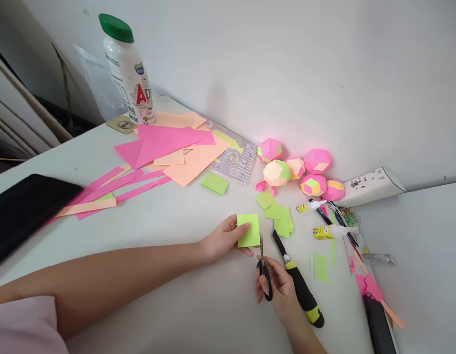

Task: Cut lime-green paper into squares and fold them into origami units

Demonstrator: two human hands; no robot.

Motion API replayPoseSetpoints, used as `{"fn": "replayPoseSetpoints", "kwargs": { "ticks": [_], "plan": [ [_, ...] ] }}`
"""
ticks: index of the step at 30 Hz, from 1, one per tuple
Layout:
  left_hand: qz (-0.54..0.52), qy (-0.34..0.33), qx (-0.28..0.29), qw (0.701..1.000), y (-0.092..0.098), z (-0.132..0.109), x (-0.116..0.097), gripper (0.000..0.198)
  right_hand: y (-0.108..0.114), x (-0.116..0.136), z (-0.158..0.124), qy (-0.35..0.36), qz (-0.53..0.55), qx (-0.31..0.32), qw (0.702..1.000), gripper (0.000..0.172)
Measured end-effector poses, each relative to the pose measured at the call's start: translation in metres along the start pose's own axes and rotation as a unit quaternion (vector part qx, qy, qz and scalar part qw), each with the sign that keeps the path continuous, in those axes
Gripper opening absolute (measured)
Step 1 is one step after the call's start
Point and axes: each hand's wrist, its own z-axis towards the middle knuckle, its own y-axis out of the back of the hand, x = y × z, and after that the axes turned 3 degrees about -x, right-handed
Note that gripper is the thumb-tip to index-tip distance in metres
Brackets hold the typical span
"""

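Note:
Between the thumb and fingers of my left hand (224, 239) is a light green paper square (249, 235), held up above the table. My right hand (281, 287) grips black-handled scissors (264, 275), their blades pointing up along the paper's right edge. Whether the blades touch the paper I cannot tell. Just right of the scissors lies a black and yellow utility knife (301, 285). Behind it rest several loose green paper pieces (281, 221), and farther right a green scrap (321, 267) lies with thin strips.
Faceted paper balls (276, 173) cluster by the wall. Two small glue bottles (324, 232) lie at right, near a white box (373, 186). Pink and peach paper sheets (165, 145) spread at back left beside a white bottle (128, 73). A black tablet-like slab (29, 211) lies far left.

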Motion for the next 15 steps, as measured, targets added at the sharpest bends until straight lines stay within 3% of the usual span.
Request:
{"fn": "replayPoseSetpoints", "kwargs": {
  "ticks": [15],
  "plan": [
    [0.023, -0.011, 0.021, 0.999, 0.0026, 0.0010, 0.0027, 0.038, 0.0009, 0.0024, 0.0002, -0.006, 0.009, 0.019, 1.000, 0.045]
  ]
}}
